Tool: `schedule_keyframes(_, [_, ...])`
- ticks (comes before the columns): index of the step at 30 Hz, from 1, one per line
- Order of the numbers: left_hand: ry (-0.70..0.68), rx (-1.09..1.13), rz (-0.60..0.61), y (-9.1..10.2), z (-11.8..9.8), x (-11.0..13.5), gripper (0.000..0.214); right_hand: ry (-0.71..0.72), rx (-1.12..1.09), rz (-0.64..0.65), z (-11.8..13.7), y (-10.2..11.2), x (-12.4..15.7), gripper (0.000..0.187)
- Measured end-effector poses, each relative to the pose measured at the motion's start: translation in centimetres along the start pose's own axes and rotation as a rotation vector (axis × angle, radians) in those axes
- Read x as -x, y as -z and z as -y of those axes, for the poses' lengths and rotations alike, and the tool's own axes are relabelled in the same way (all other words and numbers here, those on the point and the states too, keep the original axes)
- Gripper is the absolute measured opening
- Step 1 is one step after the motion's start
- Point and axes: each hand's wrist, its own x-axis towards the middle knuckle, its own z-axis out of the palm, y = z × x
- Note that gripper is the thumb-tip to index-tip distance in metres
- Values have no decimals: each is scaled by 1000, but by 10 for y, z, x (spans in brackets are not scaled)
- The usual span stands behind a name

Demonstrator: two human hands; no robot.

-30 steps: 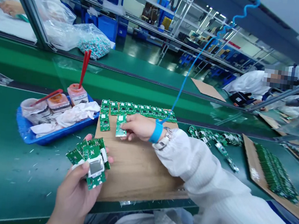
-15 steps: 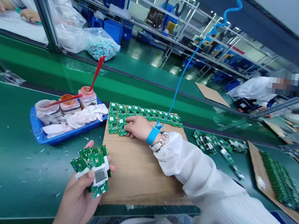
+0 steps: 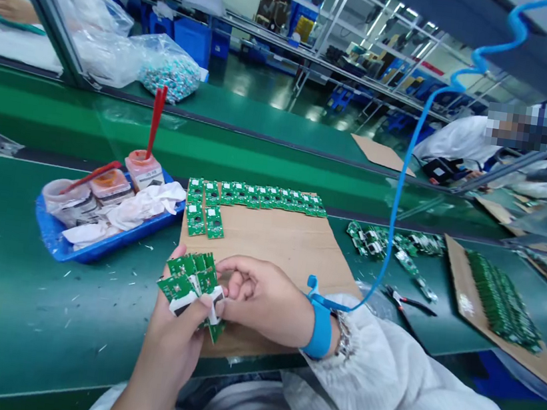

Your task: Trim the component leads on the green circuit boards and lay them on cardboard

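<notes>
My left hand (image 3: 169, 346) grips a loose stack of green circuit boards (image 3: 190, 281) with white parts, low over the front edge of a brown cardboard sheet (image 3: 273, 245). My right hand (image 3: 261, 301), with a blue wrist strap (image 3: 321, 329) on it, is curled against the stack's right side, and its fingertips partly hide the boards. Further up the sheet lies a row of green circuit boards (image 3: 257, 197). Two more boards (image 3: 214, 223) sit just below the row's left end.
To the left, a blue tray (image 3: 66, 250) holds small cups, red-handled brushes and white cloth. Loose boards (image 3: 389, 242) and black-handled pliers (image 3: 409, 301) lie on the green bench to the right. Beyond them, a cardboard sheet (image 3: 467, 298) carries many boards. A blue coiled cord (image 3: 402, 181) hangs from above.
My right hand has left the boards on the cardboard and moved down to the stack in my left hand. One board now lies on the sheet, no longer under my fingers.
</notes>
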Motion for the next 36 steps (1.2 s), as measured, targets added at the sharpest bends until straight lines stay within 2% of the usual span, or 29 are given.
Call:
schedule_keyframes(3, [20,-25,24,-10,6,2,96,48,-15,-55,-7,6,7,54])
schedule_keyframes(6, [68,-41,63,-15,12,4,96,184,83,-114,-8,16,15,58])
schedule_keyframes(10, [132,-61,115,-20,20,8,95,307,168,-150,-10,31,26,46])
schedule_keyframes(12, [140,-72,111,-28,24,13,95,261,92,-123,-11,39,30,39])
schedule_keyframes(15, [155,-101,89,-41,31,21,93,147,-153,-36,-14,52,35,33])
schedule_keyframes(17, [178,-129,94,-49,37,25,95,107,-295,8,-17,62,40,34])
schedule_keyframes(19, [195,-154,123,-53,44,26,98,70,-364,-2,-21,72,45,36])
schedule_keyframes(23, [203,-162,217,-59,60,25,100,20,-394,-107,-28,91,57,39])
schedule_keyframes(26, [216,-170,250,-68,69,26,100,23,-382,-180,-31,101,65,34])
schedule_keyframes(31, [257,-166,191,-87,78,32,109,-25,-352,-236,-36,109,75,19])
schedule_keyframes(36, [270,-157,138,-94,85,33,109,-35,-317,-256,-40,114,81,12])
